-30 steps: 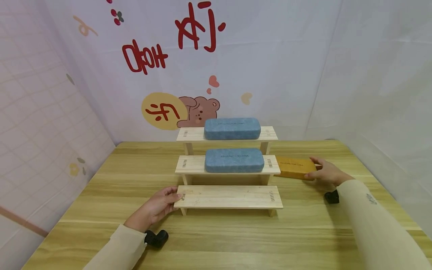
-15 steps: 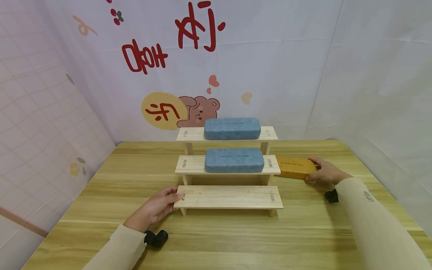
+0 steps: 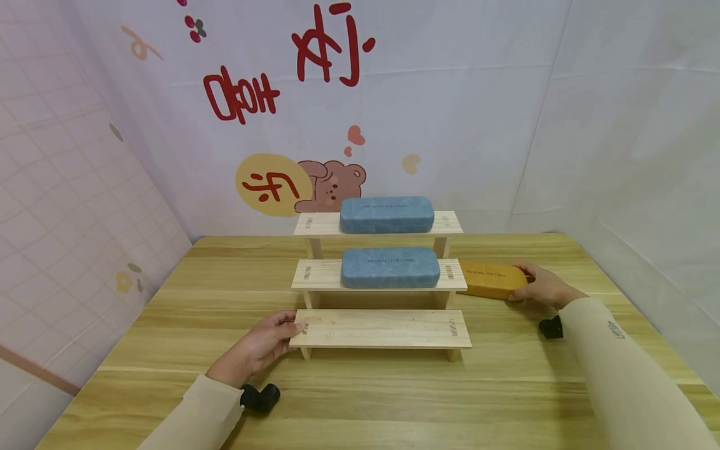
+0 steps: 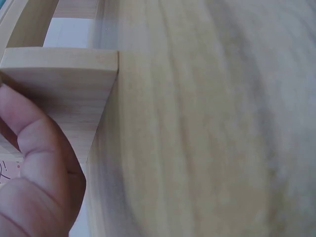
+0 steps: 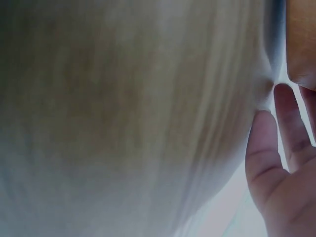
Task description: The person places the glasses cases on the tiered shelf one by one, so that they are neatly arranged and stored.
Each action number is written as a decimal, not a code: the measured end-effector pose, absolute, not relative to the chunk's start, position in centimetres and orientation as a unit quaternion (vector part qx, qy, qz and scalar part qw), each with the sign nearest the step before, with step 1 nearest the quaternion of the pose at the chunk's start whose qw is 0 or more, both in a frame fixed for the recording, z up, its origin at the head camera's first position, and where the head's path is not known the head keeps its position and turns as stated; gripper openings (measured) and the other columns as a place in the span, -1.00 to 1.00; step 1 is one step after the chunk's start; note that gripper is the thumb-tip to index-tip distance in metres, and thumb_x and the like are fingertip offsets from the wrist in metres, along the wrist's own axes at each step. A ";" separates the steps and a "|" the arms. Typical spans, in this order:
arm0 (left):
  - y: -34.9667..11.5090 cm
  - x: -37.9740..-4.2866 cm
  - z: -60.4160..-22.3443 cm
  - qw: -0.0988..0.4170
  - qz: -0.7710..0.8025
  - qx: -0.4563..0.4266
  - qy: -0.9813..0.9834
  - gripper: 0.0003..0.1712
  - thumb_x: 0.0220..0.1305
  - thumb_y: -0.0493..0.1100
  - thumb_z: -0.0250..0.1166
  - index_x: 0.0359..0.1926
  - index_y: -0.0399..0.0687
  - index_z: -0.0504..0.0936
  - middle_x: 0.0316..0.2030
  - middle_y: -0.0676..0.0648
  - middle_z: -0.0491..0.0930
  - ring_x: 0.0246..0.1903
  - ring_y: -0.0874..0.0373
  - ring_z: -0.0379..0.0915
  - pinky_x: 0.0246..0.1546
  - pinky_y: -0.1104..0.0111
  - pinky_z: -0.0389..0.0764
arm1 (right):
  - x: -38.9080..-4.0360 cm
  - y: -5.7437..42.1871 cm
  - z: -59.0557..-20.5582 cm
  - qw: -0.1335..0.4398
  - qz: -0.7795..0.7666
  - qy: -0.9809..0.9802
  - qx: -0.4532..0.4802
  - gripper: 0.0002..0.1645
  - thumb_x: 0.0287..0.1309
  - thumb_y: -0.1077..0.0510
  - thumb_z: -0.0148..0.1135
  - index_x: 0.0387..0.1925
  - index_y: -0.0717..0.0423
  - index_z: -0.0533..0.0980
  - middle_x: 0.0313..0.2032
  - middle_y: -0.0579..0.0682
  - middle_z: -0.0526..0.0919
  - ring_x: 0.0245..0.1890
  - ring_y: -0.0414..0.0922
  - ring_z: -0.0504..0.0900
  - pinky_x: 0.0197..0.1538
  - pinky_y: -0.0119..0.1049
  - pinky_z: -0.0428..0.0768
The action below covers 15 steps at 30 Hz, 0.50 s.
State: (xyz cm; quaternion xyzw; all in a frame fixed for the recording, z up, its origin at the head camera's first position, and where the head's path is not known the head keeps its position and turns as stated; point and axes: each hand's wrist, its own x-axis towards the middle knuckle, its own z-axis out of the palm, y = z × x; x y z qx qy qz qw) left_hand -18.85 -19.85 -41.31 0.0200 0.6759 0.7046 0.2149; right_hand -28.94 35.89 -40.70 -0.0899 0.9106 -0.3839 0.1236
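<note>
A three-tier wooden display stand [image 3: 380,337] stands mid-table. My left hand [image 3: 269,340] grips the left end of its lowest shelf, thumb on the top face. In the left wrist view the curled left hand [image 4: 39,168] is against the stand's side leg [image 4: 74,98]. On the right, my right hand [image 3: 545,287] pinches the right end of a mustard-yellow glasses case [image 3: 489,280], its thumb at the front and fingers behind. This case's left end is hidden behind the middle shelf. The right wrist view shows part of the yellow case [image 5: 301,44] above the right hand's fingers [image 5: 291,118].
One blue glasses case [image 3: 388,215] lies on the top shelf, and another blue glasses case [image 3: 390,269] on the middle one. Beneath everything is a wood-grain table [image 3: 394,406]. A white printed curtain [image 3: 450,112] closes off the back and sides.
</note>
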 end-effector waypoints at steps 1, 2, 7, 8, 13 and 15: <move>-19.9 -18.8 -41.3 0.215 0.705 0.020 0.676 -0.41 0.43 -0.29 0.05 0.29 -0.57 0.05 -0.11 -0.06 0.47 -0.22 0.26 0.52 -0.20 0.43 0.56 | -28.9 35.8 -40.7 0.122 -0.387 0.909 -0.090 0.00 0.02 0.21 0.40 0.34 0.52 0.06 0.16 0.48 0.34 -0.01 0.05 0.48 -0.09 -0.40 0.45; -19.9 -18.8 -41.3 0.214 0.705 0.021 0.676 -0.41 0.43 -0.29 0.05 0.30 -0.57 0.05 -0.11 -0.06 0.48 -0.22 0.26 0.52 -0.21 0.43 0.56 | -28.9 35.8 -40.6 0.121 -0.391 0.908 -0.091 -0.01 0.02 0.20 0.40 0.34 0.51 0.07 0.14 0.46 0.37 -0.03 0.00 0.48 -0.10 -0.43 0.45; -19.9 -18.7 -41.3 0.217 0.706 0.026 0.674 -0.39 0.44 -0.28 0.05 0.31 -0.57 0.03 -0.10 -0.06 0.48 -0.22 0.26 0.53 -0.21 0.42 0.56 | -28.6 35.5 -40.4 0.117 -0.404 0.902 -0.094 -0.06 0.02 0.18 0.41 0.31 0.50 0.14 0.08 0.36 0.48 -0.12 -0.19 0.48 -0.13 -0.50 0.42; -19.9 -18.7 -41.4 0.218 0.706 0.027 0.673 -0.39 0.44 -0.28 0.05 0.31 -0.58 0.03 -0.10 -0.07 0.48 -0.21 0.26 0.53 -0.20 0.42 0.56 | -28.5 35.5 -40.3 0.115 -0.403 0.903 -0.092 -0.06 0.02 0.16 0.41 0.30 0.50 0.15 0.07 0.34 0.50 -0.14 -0.20 0.48 -0.13 -0.50 0.42; -19.9 -18.7 -41.4 0.218 0.707 0.030 0.671 -0.40 0.44 -0.28 0.06 0.30 -0.57 0.04 -0.11 -0.05 0.50 -0.21 0.26 0.53 -0.19 0.42 0.57 | -28.2 35.4 -40.2 0.098 -0.376 0.918 -0.082 -0.05 0.03 0.07 0.42 0.32 0.45 0.18 0.06 0.31 0.52 -0.16 -0.17 0.49 -0.08 -0.37 0.43; -19.9 -18.7 -41.4 0.218 0.707 0.032 0.672 -0.40 0.44 -0.27 0.06 0.30 -0.57 0.05 -0.12 -0.04 0.50 -0.21 0.27 0.53 -0.19 0.41 0.57 | -28.1 35.5 -40.2 0.095 -0.370 0.921 -0.079 -0.02 0.04 0.04 0.41 0.33 0.44 0.17 0.08 0.32 0.50 -0.15 -0.14 0.49 -0.07 -0.32 0.42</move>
